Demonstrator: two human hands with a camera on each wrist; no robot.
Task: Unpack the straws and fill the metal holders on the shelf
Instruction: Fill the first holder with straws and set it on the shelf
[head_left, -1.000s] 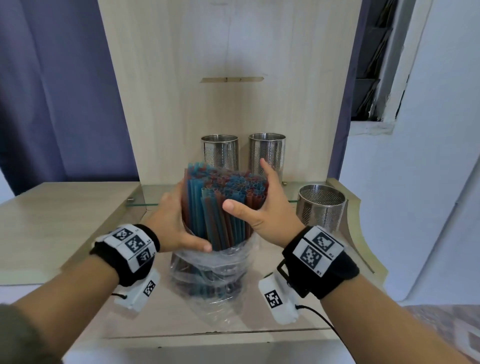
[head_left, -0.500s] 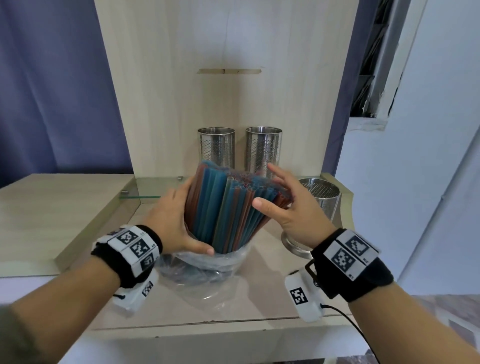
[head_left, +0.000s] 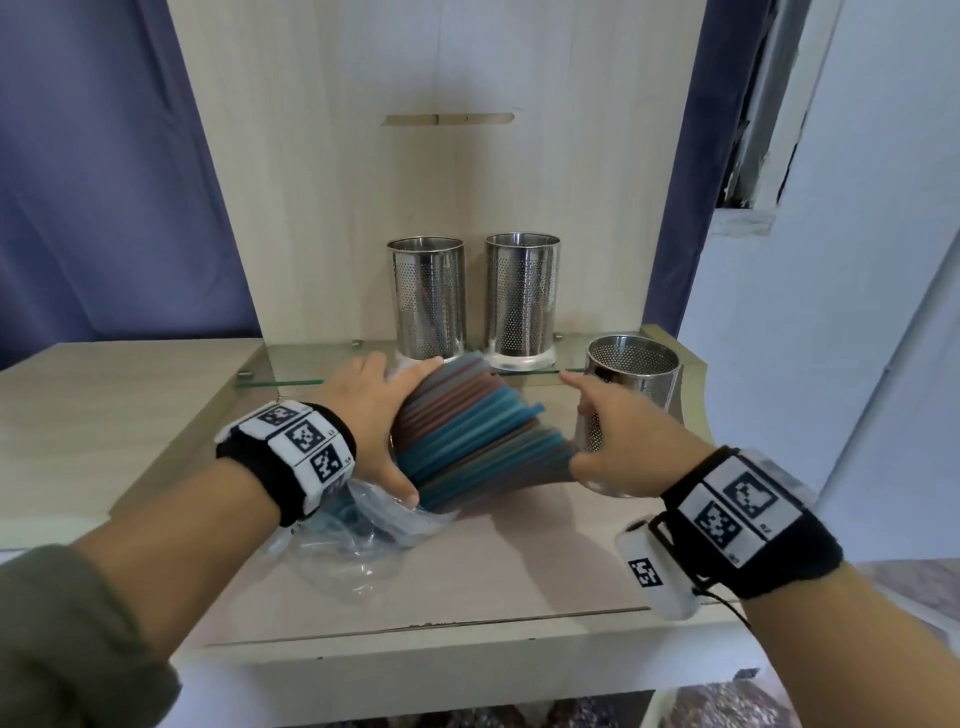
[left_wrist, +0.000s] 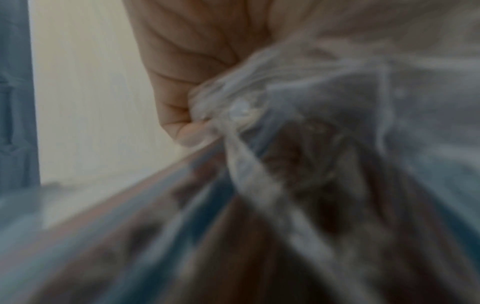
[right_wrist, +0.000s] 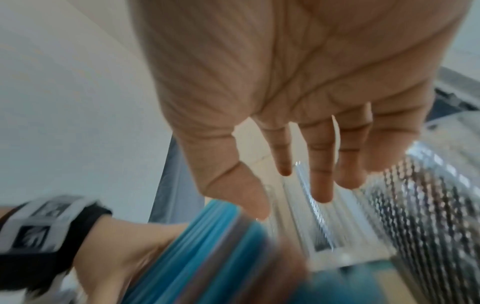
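A thick bundle of blue, teal and brown straws (head_left: 478, 441) leans steeply to the right, its lower end still in a clear plastic bag (head_left: 358, 535). My left hand (head_left: 371, 421) grips the bundle and the bunched bag (left_wrist: 311, 102) from the left. My right hand (head_left: 608, 447) has straight fingers and touches the straws' upper ends (right_wrist: 207, 236), just in front of a perforated metal holder (head_left: 634, 379) on the lower surface. Two more metal holders (head_left: 428, 299) (head_left: 522, 299) stand side by side on the glass shelf (head_left: 311, 358).
The light wooden unit has a tall back panel (head_left: 441, 182) right behind the shelf. A wooden counter (head_left: 104, 415) extends to the left. Blue curtains (head_left: 93, 182) hang behind, and a white wall (head_left: 857, 312) is on the right.
The bundle has tipped from upright to leaning far right and down toward the lower holder. My right hand moved right and lower with the straw tops; my left hand kept its grip.
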